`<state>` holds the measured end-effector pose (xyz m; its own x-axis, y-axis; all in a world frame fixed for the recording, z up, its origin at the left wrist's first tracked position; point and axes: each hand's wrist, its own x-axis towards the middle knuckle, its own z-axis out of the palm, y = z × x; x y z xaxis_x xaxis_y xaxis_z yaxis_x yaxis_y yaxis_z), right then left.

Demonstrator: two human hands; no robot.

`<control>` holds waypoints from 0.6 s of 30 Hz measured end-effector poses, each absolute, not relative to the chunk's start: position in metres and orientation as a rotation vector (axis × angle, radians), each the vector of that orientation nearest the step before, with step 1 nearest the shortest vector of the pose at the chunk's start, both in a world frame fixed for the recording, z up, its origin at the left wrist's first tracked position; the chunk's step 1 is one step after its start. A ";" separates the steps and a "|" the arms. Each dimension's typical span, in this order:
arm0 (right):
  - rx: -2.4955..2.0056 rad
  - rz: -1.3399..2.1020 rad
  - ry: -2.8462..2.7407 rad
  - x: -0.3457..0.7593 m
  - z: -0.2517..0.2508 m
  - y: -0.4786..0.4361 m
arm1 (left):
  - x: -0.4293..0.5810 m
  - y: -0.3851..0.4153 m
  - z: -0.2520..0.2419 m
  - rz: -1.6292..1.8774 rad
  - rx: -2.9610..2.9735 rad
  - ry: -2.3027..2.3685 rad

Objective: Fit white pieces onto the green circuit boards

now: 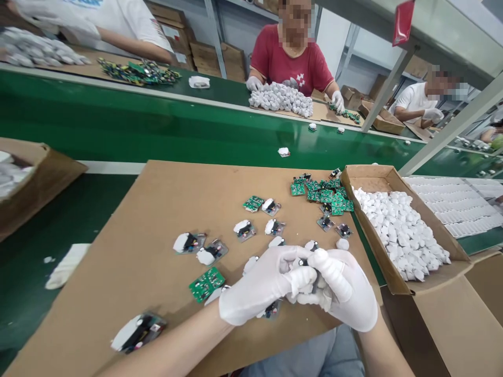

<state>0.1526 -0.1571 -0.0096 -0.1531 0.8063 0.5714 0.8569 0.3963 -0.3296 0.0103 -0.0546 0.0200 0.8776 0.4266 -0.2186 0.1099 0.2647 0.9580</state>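
In white gloves, my left hand point(271, 280) and my right hand point(341, 285) meet over the near part of the cardboard sheet point(157, 209). Between their pinched fingers is a small circuit board point(315, 283), mostly covered, with only a dark part and a round component showing. Around the hands lie several circuit boards with white pieces on them, such as one board point(243, 229) beyond my left hand and another point(139, 332) at the near left. A board point(207, 284) lies green side up beside my left wrist. One loose white piece point(342, 244) rests just past my right hand.
Green boards point(326, 193) are heaped at the sheet's far right. Beside them stands a cardboard box point(408, 225) of white pieces. Another box point(35, 178) is at left. Beyond runs a green conveyor point(176, 123), with co-workers point(293, 63) seated across it.
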 end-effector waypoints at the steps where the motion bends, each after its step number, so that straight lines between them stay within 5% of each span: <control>1: -1.412 -0.094 -1.982 0.154 -0.010 -0.157 | 0.011 -0.056 0.020 0.227 1.306 0.501; 18: -1.307 -0.224 -1.829 0.155 -0.003 -0.158 | 0.016 -0.061 0.025 0.165 1.240 0.448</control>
<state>0.1547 -0.1578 -0.0027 -0.0879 0.6892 0.7192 0.8426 0.4366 -0.3153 0.0157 -0.0615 0.0250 0.9019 0.3594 -0.2396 0.1189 0.3266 0.9376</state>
